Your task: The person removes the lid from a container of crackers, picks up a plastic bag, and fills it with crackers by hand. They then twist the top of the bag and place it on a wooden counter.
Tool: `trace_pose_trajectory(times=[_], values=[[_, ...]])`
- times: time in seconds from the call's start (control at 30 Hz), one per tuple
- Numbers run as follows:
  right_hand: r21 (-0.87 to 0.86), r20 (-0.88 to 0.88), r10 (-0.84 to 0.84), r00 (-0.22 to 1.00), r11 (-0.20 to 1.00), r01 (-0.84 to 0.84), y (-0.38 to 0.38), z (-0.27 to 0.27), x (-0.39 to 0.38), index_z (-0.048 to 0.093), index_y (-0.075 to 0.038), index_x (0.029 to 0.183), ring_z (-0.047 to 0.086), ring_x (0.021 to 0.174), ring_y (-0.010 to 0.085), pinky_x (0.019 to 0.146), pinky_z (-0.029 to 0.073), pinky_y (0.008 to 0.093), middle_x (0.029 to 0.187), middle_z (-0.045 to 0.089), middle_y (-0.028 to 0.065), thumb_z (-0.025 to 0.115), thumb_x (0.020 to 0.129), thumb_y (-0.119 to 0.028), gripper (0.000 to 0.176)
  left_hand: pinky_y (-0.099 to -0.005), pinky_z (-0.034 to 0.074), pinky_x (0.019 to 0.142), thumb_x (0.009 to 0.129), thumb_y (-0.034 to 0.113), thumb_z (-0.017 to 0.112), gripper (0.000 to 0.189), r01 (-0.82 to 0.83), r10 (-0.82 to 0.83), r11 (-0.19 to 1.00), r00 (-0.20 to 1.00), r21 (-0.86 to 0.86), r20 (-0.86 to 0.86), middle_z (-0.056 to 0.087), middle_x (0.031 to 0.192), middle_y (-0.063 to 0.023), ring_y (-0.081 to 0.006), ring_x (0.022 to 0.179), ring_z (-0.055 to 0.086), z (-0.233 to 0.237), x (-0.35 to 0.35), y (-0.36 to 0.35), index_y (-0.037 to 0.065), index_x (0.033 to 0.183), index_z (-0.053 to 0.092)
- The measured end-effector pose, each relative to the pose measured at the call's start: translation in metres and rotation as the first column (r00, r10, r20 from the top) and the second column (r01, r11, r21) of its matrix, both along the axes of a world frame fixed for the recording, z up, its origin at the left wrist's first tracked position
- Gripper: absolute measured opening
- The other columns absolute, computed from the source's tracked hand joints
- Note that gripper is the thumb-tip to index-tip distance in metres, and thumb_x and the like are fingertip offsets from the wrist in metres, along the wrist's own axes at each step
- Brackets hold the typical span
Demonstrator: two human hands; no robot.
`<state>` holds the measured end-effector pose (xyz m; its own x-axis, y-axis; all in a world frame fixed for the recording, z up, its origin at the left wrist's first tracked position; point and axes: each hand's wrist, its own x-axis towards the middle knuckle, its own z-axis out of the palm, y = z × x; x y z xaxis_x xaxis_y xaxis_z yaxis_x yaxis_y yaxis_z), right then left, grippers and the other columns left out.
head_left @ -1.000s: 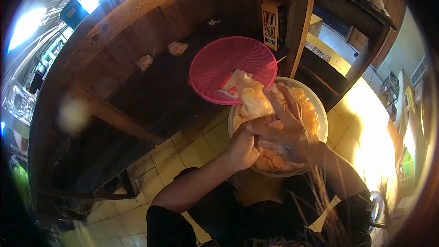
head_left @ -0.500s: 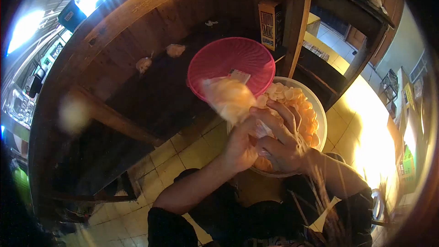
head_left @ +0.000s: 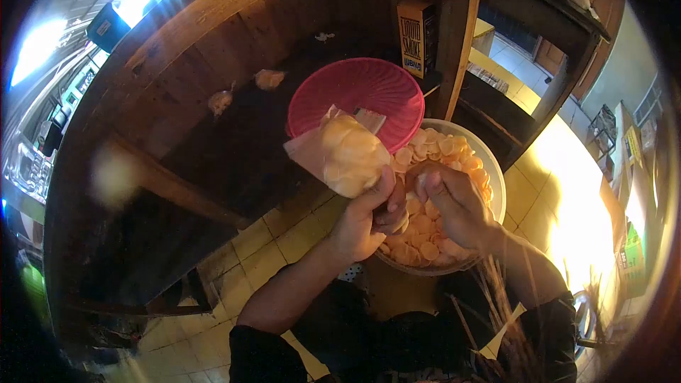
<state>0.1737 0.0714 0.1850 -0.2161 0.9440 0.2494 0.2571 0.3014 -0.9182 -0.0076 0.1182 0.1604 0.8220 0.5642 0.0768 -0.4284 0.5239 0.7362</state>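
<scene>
A clear plastic bag filled with pale round chips [head_left: 350, 156] is gripped near its lower end by my left hand [head_left: 369, 216], its flat end pointing up and left over the pink basket [head_left: 333, 89]. Just right of it, my right hand [head_left: 454, 202] is closed above the large tub [head_left: 499, 170]; whatever its fingers pinch is too small to make out. Many loose orange chips [head_left: 422, 234] lie in the tub beneath both hands. A small white packet [head_left: 369, 120] rests in the pink basket, partly behind the bag.
On the dark wooden surface [head_left: 198, 149] lie two small bags [head_left: 269, 79] and a white scrap [head_left: 324, 37]. A Liquid Smoke box [head_left: 416, 37] stands behind the basket, by a wooden post [head_left: 461, 50]. Yellow floor tiles [head_left: 252, 241] show below.
My hands have moved apart, with the right one shifting right. The filled bag has stopped blurring and hangs tilted from my left hand. More chips in the tub are visible.
</scene>
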Motion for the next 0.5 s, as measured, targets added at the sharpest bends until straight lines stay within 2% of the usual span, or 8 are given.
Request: trace_pose_trajectory(times=[0.1,0.17,0.23,0.3,0.33,0.4,0.47,0.5], values=[[0.075,-0.151,0.060,0.987,0.996,-0.049,0.006,-0.012,0.009,0.050,-0.003,0.088,0.052,0.071,0.0167,0.068,0.044,0.0313,0.074,0.051,0.0056,0.034,0.104,-0.033,0.038,-0.0263,0.026,0.053,0.100,0.041,0.040,0.034,-0.059,0.057,0.994,0.998,-0.089,-0.025,0.034,0.057,0.0033,-0.0097,0.051,0.028,0.007,0.000,-0.003,0.014,0.079,0.043],[-0.187,-0.511,0.195,0.837,0.925,-0.329,0.005,-0.014,0.017,0.050,-0.004,0.092,0.048,0.067,0.0112,0.062,0.042,0.0260,0.073,0.048,0.0029,0.037,0.103,-0.034,0.035,-0.0243,0.025,0.051,0.100,0.035,0.042,0.028,-0.092,0.088,0.986,0.996,-0.137,-0.031,0.037,0.060,0.0026,-0.0088,0.052,0.029,0.003,0.001,-0.006,0.014,0.082,0.044],[-0.123,-0.500,0.223,0.837,0.938,-0.324,0.004,-0.009,0.016,0.049,-0.004,0.092,0.047,0.063,0.0105,0.059,0.039,0.0244,0.069,0.048,0.0029,0.041,0.102,-0.036,0.034,-0.0224,0.025,0.050,0.099,0.030,0.044,0.022,-0.129,0.124,0.974,0.992,-0.184,-0.034,0.039,0.063,0.0019,-0.0080,0.053,0.030,0.003,0.003,-0.010,0.014,0.085,0.045],[-0.057,-0.490,0.250,0.835,0.947,-0.317,0.002,-0.003,0.015,0.049,-0.005,0.092,0.045,0.059,0.0098,0.055,0.037,0.0228,0.066,0.048,0.0029,0.045,0.100,-0.037,0.034,-0.0216,0.028,0.051,0.099,0.027,0.046,0.015,-0.028,0.063,0.965,0.990,-0.262,0.126,0.049,0.072,-0.0013,-0.0079,0.056,0.035,0.007,0.006,-0.013,0.013,0.095,0.048],[-0.058,-0.516,0.227,0.826,0.953,-0.297,-0.001,-0.002,0.014,0.051,-0.004,0.095,0.047,0.063,0.0085,0.058,0.039,0.0222,0.069,0.050,0.0027,0.047,0.100,-0.029,0.025,-0.0216,0.028,0.051,0.099,0.027,0.046,0.015,-0.026,0.061,0.965,0.990,-0.261,0.124,0.049,0.072,-0.0013,-0.0079,0.056,0.035,0.007,0.005,-0.014,0.013,0.095,0.048],[-0.057,-0.543,0.197,0.816,0.961,-0.270,-0.007,0.001,0.012,0.052,-0.004,0.099,0.050,0.068,0.0071,0.061,0.040,0.0216,0.072,0.052,0.0024,0.049,0.100,-0.021,0.017,-0.0210,0.030,0.052,0.099,0.023,0.048,0.015,-0.205,0.206,0.978,0.978,-0.044,0.029,0.056,0.083,-0.0047,-0.0080,0.057,0.039,0.007,0.005,-0.014,0.011,0.108,0.049],[0.060,-0.207,-0.007,0.978,0.998,0.020,-0.013,0.004,0.009,0.059,-0.005,0.095,0.056,0.072,0.0127,0.065,0.044,0.0257,0.079,0.057,0.0036,0.060,0.091,-0.012,0.008,-0.0211,0.030,0.051,0.099,0.022,0.047,0.016,-0.196,0.195,0.981,0.979,-0.003,0.056,0.057,0.082,-0.0056,-0.0080,0.057,0.041,0.001,0.006,-0.010,0.010,0.109,0.049],[0.058,-0.208,-0.012,0.978,0.998,0.025,-0.011,0.003,0.013,0.059,-0.005,0.095,0.056,0.072,0.0127,0.065,0.044,0.0257,0.079,0.057,0.0036,0.060,0.091,-0.012,0.008,-0.0212,0.031,0.051,0.099,0.022,0.047,0.018,-0.194,0.190,0.980,0.978,0.035,0.081,0.059,0.081,-0.0065,-0.0080,0.057,0.043,-0.002,0.005,-0.008,0.009,0.111,0.050]])
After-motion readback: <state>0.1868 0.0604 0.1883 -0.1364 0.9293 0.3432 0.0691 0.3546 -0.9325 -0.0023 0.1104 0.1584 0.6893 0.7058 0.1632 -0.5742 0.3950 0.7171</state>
